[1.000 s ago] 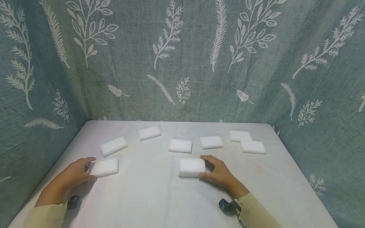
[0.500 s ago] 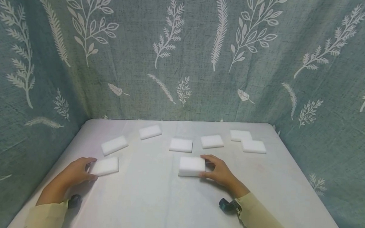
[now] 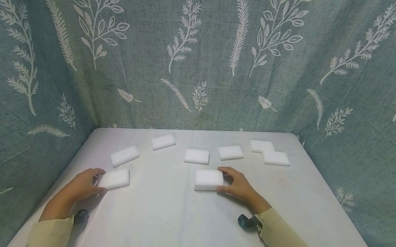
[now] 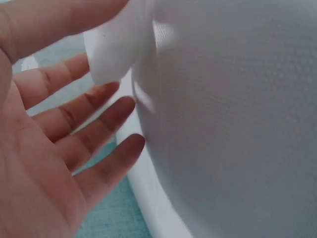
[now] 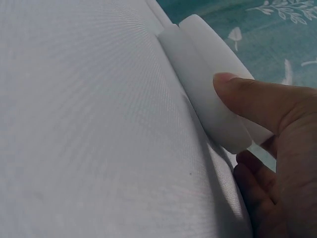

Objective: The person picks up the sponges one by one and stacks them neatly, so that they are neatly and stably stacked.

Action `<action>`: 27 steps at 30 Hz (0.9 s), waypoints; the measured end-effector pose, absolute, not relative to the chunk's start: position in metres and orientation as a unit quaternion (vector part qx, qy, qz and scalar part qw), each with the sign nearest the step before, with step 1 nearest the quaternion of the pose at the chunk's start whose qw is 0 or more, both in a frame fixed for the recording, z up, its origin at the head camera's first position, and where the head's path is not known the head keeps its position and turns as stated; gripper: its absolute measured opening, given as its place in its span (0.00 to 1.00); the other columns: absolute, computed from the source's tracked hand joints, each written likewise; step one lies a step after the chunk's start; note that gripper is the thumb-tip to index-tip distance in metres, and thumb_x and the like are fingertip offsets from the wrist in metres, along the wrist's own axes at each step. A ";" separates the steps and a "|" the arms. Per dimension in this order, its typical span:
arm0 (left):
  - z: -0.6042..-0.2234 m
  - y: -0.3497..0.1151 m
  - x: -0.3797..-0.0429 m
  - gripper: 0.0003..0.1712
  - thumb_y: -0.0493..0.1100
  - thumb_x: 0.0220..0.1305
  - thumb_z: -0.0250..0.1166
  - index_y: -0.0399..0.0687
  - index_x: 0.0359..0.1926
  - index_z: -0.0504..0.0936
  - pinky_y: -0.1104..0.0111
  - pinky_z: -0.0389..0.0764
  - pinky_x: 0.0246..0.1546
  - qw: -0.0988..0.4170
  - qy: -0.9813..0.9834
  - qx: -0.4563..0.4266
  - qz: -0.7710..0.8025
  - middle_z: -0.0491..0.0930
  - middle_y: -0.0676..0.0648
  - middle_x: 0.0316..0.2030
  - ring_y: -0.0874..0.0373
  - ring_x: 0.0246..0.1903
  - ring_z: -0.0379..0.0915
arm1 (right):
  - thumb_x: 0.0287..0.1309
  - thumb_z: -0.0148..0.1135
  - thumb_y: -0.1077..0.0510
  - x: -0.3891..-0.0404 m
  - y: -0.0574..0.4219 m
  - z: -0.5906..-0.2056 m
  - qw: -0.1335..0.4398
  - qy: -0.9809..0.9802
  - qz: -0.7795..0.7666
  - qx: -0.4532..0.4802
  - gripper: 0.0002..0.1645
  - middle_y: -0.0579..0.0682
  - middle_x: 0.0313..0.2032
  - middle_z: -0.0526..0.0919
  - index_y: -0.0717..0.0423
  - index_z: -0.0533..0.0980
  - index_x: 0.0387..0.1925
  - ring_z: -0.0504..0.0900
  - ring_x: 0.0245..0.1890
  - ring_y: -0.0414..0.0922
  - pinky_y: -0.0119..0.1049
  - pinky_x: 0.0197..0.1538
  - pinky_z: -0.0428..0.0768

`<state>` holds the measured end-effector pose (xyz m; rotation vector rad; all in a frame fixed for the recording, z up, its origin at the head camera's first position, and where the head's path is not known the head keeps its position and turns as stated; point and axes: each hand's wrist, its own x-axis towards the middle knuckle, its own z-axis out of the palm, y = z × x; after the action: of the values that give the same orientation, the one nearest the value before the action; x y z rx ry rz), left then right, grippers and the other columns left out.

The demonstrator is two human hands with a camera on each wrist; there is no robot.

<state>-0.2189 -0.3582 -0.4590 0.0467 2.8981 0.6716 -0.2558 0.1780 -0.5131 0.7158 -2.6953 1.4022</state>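
Observation:
At the left of the table, my left hand (image 3: 83, 184) grips the near-left end of a white foam sponge (image 3: 115, 178) between thumb and fingers. In the left wrist view that sponge (image 4: 111, 49) sits by the thumb, while the lower fingers (image 4: 111, 161) reach toward the tabletop. Near the middle, my right hand (image 3: 237, 185) holds the right end of two stacked white sponges (image 3: 208, 179). The right wrist view shows the thumb (image 5: 252, 96) against the side of the stack (image 5: 203, 84), one sponge lying on the other; the far fingers are partly hidden.
More white sponges lie farther back: one at left (image 3: 124, 156), one behind it (image 3: 163, 141), one at centre (image 3: 197, 156), one to its right (image 3: 230, 152). Two overlap at far right, a rear sponge (image 3: 261, 146) and a front one (image 3: 276, 158). Patterned curtains (image 3: 141, 56) enclose the white table (image 3: 155, 216).

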 end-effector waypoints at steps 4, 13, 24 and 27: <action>-0.457 -0.354 -0.217 0.46 0.46 0.46 0.78 0.24 0.60 0.66 0.42 0.78 0.42 0.080 0.966 0.018 0.245 0.70 0.22 0.52 0.28 0.49 0.69 | 0.39 0.81 0.49 -0.256 0.178 -0.513 0.008 -0.866 0.444 0.229 0.46 0.51 0.58 0.77 0.56 0.73 0.62 0.75 0.57 0.51 0.48 0.60 0.73; -0.444 -0.315 -0.225 0.45 0.48 0.51 0.76 0.29 0.62 0.67 0.48 0.79 0.41 0.062 0.957 0.067 0.277 0.72 0.27 0.53 0.32 0.50 0.71 | 0.38 0.82 0.51 -0.256 0.177 -0.513 0.001 -0.871 0.443 0.214 0.49 0.53 0.58 0.77 0.55 0.71 0.64 0.76 0.57 0.52 0.51 0.61 0.71; -0.451 -0.261 -0.247 0.39 0.53 0.49 0.77 0.37 0.58 0.75 0.47 0.72 0.52 0.007 0.934 0.174 0.312 0.78 0.43 0.50 0.46 0.50 0.72 | 0.39 0.81 0.49 -0.254 0.178 -0.516 0.003 -0.870 0.447 0.207 0.47 0.54 0.58 0.77 0.57 0.72 0.63 0.76 0.57 0.54 0.51 0.60 0.72; -0.451 -0.244 -0.252 0.38 0.54 0.48 0.77 0.40 0.57 0.76 0.48 0.72 0.53 0.004 0.931 0.192 0.312 0.78 0.46 0.50 0.48 0.50 0.73 | 0.40 0.80 0.48 -0.256 0.178 -0.517 0.007 -0.870 0.444 0.213 0.46 0.54 0.58 0.77 0.57 0.72 0.62 0.77 0.56 0.54 0.51 0.59 0.73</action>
<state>-0.2523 -0.2442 -0.4513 0.6010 2.9153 0.9769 -0.2557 0.1784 -0.5170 0.6677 -2.7231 1.3881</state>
